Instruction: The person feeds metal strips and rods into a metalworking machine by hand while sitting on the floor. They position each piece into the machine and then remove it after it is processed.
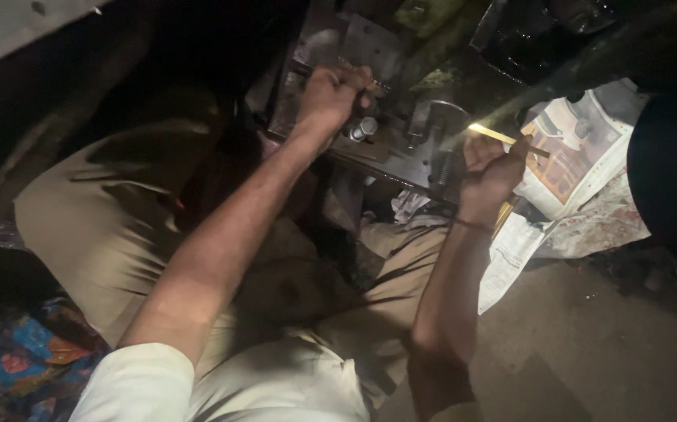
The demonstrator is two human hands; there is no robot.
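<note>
- Two bare hands work at a dark metal block [401, 148], low in dim light.
- Far left, a patterned cloth [18, 363] lies on the floor beside the person's khaki trousers [96, 227].
- Left hand [334, 94]: fingers curled into a tight fist on top of the block, gripping something I cannot make out.
- Just below that fist, a shiny bolt [363, 129] stands up from the block.
- Right hand [491, 172]: fingers closed round a thin yellow rod [494, 134], its lit tip pointing left at the block.
- Behind it, crumpled newspaper [573, 148] is spread on the floor.
</note>
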